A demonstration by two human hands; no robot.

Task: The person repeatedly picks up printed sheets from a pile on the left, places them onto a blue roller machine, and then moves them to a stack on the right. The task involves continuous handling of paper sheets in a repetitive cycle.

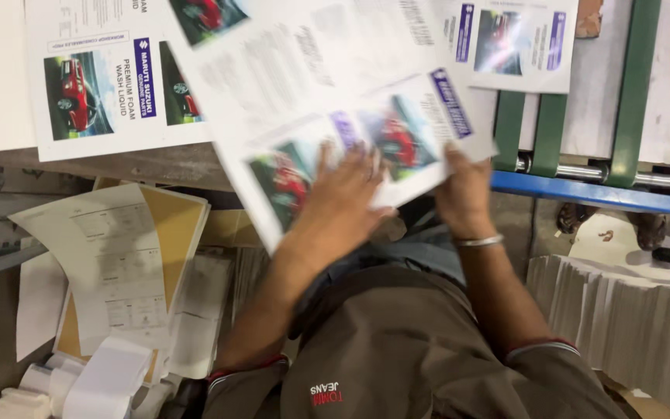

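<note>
- head view: the left hand (344,203) lies flat with fingers spread on a large white printed sheet with red car pictures (327,101), palm pressing down, likely to keep the motion-blurred paper from sliding.
- head view: the right hand (464,194), a thin metal bangle (480,241) at its wrist, pinches the sheet's near edge just right of the left hand, thumb on top, fingers hidden underneath.
- head view: the sheet sits over a grey worktable (172,164), overlapping a second printed sheet of the same kind (106,85) at its far left.
- head view: right of the sheet stands a blue and green metal machine frame with steel rollers (591,186).
- head view: below the sheet's left side, loose white forms on a brown card folder (129,264) lie on the floor; below its right, a stack of grey folded paper bundles (622,310).
</note>
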